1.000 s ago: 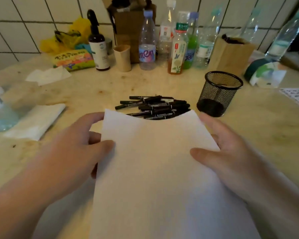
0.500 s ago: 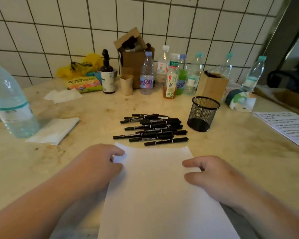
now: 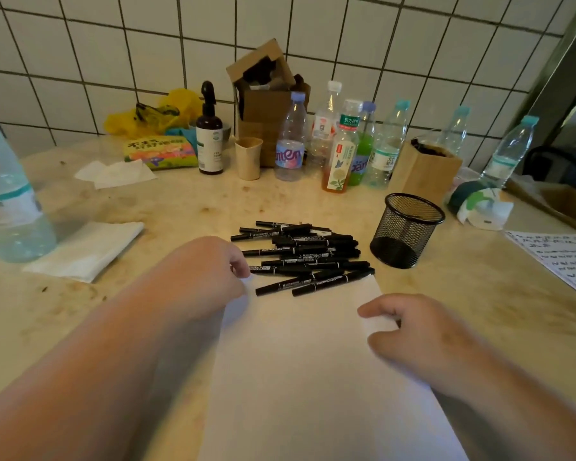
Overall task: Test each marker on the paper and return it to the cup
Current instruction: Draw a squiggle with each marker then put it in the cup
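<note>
Head view. Left hand (image 3: 210,271) sits at the top left corner of the paper (image 3: 300,367), fingers curled under; fingertips hidden behind the knuckles, so cannot tell whether they pinch the corner, touch a marker or hold nothing. Right hand (image 3: 413,331) rests on the paper's right edge, fingers bent, forefinger and thumb apart with the sheet between them, apparently pinching the edge.

Paper: blank white sheet, flat on the beige countertop (image 3: 479,294), running from the near edge up to the markers.

Markers (image 3: 306,257): heap of black pens lying loose on the counter, all capped, just beyond the paper's top edge; the nearest two overlap it. White print on the barrels, too small to read with certainty.

Cup (image 3: 406,231): black wire mesh, upright, just right of the heap, no markers in it.

Labels: clear bottle (image 3: 290,138) at the back reads "anten" in part; tea bottle (image 3: 345,151) carries green Chinese lettering. Handwritten sheet (image 3: 559,257) at far right, writing illegible.
</note>
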Demonstrator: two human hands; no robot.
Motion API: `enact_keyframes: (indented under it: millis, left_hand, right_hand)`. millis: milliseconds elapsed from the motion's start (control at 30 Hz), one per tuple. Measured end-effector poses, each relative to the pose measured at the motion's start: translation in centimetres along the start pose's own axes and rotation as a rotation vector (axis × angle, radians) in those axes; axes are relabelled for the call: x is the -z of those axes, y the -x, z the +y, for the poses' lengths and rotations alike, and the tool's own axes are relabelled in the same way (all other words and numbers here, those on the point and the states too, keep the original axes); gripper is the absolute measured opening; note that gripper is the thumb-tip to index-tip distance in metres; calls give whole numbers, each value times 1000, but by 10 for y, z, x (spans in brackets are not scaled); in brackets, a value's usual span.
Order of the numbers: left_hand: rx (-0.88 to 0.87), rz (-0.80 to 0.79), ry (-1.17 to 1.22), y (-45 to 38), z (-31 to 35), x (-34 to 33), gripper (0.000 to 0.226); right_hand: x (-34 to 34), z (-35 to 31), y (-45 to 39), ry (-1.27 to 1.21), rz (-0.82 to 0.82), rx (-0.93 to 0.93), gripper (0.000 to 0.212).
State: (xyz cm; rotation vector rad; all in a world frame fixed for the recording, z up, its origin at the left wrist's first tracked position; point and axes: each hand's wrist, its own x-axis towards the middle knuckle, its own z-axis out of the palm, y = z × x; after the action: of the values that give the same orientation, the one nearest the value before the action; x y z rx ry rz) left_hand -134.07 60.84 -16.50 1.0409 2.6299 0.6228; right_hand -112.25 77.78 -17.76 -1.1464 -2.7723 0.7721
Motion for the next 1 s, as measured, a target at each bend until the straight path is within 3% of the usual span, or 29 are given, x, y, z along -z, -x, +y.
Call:
enact_keyframes:
  millis: [133,300,600,800,1000]
  left_hand:
    - [18,-2,30,-2,-12,0,16]
    - [67,-2,-16,0,-14,2,16]
    - [98,-76,112,10,-12,5,18]
    - [114,-154,131,13,-12,7,12]
    - [106,-149,152,13,-12,6,14]
  right_hand:
    - [-7,-10,-7,176,116,143,46]
    - [-18,-35,-36,362,310,315,37]
    - [-22,-48,-58,389,208,363,15]
    - [-23,-49,-68,372,250,394,7]
    - [-23,-57,-70,402,199,394,17]
